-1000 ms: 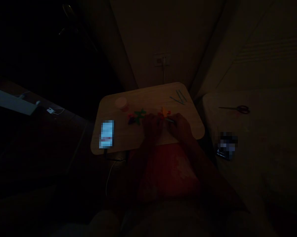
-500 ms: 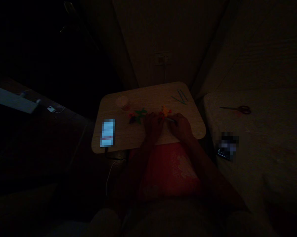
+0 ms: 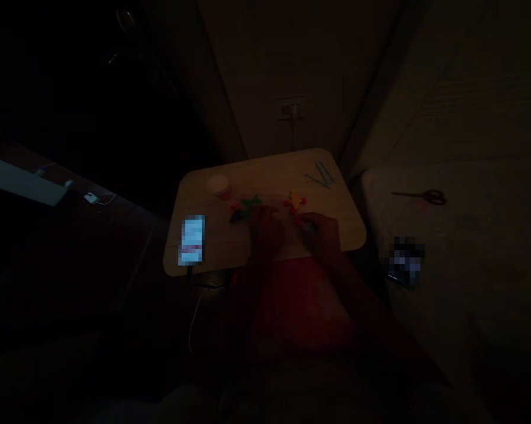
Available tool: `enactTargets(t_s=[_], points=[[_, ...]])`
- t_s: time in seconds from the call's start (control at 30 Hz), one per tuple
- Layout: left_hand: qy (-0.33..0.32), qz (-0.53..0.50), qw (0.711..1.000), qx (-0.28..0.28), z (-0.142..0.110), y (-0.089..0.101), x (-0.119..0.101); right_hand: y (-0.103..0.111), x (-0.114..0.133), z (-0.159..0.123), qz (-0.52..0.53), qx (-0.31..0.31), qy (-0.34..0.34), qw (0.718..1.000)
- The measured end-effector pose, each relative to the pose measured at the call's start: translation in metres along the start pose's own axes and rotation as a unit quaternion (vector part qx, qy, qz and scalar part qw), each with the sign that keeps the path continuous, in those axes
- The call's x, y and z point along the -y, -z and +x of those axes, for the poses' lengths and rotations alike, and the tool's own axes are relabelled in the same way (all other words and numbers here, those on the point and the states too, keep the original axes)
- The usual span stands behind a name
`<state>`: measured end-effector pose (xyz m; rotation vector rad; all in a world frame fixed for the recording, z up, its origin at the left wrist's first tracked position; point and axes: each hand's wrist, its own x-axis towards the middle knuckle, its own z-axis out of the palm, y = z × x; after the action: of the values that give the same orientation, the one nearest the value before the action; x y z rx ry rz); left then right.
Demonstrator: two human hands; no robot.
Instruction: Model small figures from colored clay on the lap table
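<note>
The room is very dark, so fine detail is lost. My left hand is low over the small table, its fingers loosely apart, beside a green star-like shape. No held thing shows in it. My right hand is closed around a thin, pen-like stick, partly hidden by the fingers. Just beyond its fingertips lies a yellow-orange shape with small red parts. Left of the green shape sits a small pink-and-dark shape.
On the wooden table stand a lidded round tub and a lit phone with a cable. Several thin sticks lie at the back right. Scissors and a dark blurred-out item rest on the pale surface to the right.
My left hand has shifted left, away from the yellow-orange shape and towards the green one. My right hand has drawn slightly back, keeping the stick. The yellow-orange shape now shows more fully.
</note>
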<state>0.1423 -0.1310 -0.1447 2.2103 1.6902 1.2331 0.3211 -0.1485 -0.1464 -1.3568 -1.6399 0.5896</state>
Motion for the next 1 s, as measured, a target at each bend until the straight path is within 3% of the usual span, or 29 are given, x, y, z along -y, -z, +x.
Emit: enactTargets(t_s=[0.2, 0.4, 0.57, 0.8, 1.0], points=[[-0.013, -0.025, 0.999, 0.022, 0.001, -0.001, 0.003, -0.009, 0.001, -0.004, -0.107, 0.078, -0.011, 0.991], [0.076, 0.100, 0.992, 0.008, -0.001, -0.003, 0.003, -0.009, 0.010, -0.006, -0.170, 0.125, 0.006, 0.978], [0.073, 0.123, 0.988, 0.056, -0.002, -0.003, 0.008, -0.007, 0.011, -0.007, -0.178, 0.109, -0.012, 0.978], [0.045, -0.050, 0.993, 0.096, 0.000, -0.008, 0.017, 0.001, 0.005, -0.008, -0.203, 0.038, -0.038, 0.978], [0.060, -0.095, 0.986, 0.122, 0.002, -0.006, 0.019, 0.007, -0.001, -0.007, -0.145, 0.011, -0.022, 0.989]])
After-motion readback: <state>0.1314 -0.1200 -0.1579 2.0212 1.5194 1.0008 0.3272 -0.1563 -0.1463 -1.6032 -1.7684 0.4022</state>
